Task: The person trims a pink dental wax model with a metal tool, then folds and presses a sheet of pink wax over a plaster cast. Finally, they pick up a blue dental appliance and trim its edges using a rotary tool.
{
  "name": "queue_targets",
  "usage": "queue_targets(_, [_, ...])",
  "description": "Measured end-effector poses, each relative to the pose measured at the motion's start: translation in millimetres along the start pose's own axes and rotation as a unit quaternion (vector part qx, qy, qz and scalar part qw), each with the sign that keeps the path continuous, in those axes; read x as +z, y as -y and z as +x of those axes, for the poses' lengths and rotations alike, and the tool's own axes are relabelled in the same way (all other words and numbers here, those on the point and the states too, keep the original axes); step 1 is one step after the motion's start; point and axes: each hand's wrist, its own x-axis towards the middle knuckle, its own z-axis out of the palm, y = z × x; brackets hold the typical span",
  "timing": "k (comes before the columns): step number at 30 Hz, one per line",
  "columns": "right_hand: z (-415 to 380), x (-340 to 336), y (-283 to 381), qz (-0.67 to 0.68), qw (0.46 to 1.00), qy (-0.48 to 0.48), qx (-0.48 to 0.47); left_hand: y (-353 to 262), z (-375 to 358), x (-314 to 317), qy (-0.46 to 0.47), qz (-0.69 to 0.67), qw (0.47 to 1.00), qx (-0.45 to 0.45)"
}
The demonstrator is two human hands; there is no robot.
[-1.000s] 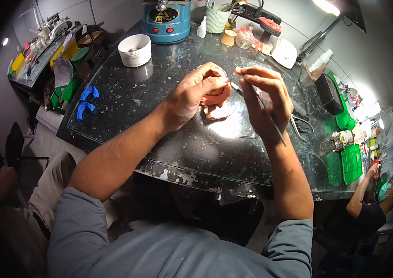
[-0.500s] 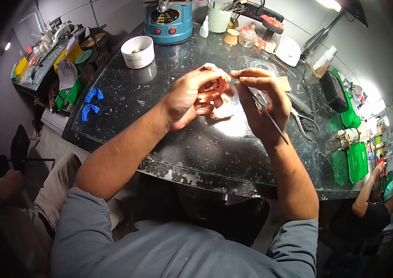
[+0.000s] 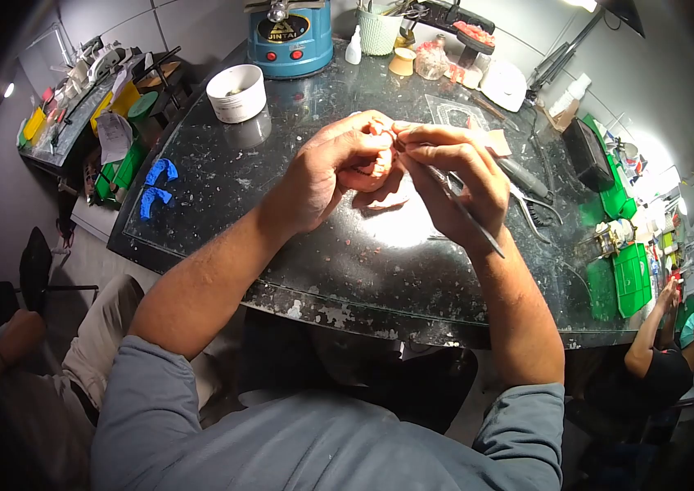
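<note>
Right now I see the dark speckled desk [image 3: 347, 270] carrying a blue machine [image 3: 291, 37] and a white bowl [image 3: 236, 92] at its far side. Above its middle, my left hand [image 3: 326, 176] is closed around a pink wax denture piece [image 3: 380, 159], and my right hand [image 3: 453, 184], touching it, pinches a thin metal tool [image 3: 470, 217].

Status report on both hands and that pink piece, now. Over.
Left hand shut on pink wax denture piece. Right hand shut on thin metal tool, fingertips at the piece. Work held above the dark glass bench; nothing between the hands.
</note>
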Motion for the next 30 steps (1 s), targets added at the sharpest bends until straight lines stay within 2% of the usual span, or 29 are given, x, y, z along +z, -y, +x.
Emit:
queue_targets(3, [0, 1, 2, -0.003, 1.000, 0.018, 0.004, 2, -3, -2, -0.008, 0.017, 1.000, -0.022])
queue_targets(5, [1, 1, 2, -0.007, 1.000, 0.022, -0.013, 4, -2, -5, 0.031, 0.041, 0.999, 0.011])
queue_targets(8, [0, 1, 2, 0.000, 1.000, 0.025, -0.015, 5, -3, -1, 0.008, 0.059, 0.998, 0.021])
queue_targets(24, [-2, 3, -4, 0.014, 0.998, 0.032, -0.048, 10, 0, -9, 0.011, 0.065, 0.998, 0.024])
queue_targets(30, [4, -5, -1, -0.030, 0.993, 0.081, -0.078, -4, 0, -13, 0.048, 0.117, 0.992, 0.014])
